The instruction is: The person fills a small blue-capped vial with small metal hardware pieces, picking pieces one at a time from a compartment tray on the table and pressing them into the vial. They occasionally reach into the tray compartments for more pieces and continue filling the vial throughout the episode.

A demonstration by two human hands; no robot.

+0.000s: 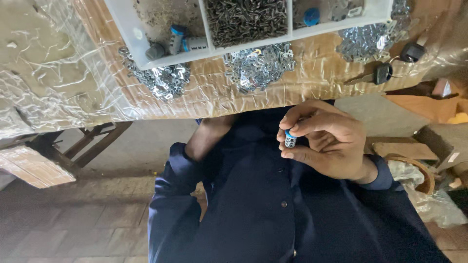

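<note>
Right hand [324, 141], centre-right of frame: grip closed on small blue-capped cylinder [290, 139], held below counter [204, 97] edge. Left hand hidden under counter; grip cannot be told. Similar cylinders rest in white tray [127, 36], upper frame.

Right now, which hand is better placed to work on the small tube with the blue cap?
Right, probably. The right hand already holds the small tube in its fingers, just below the table edge. The left hand is hidden behind that edge; only its forearm shows.
</note>
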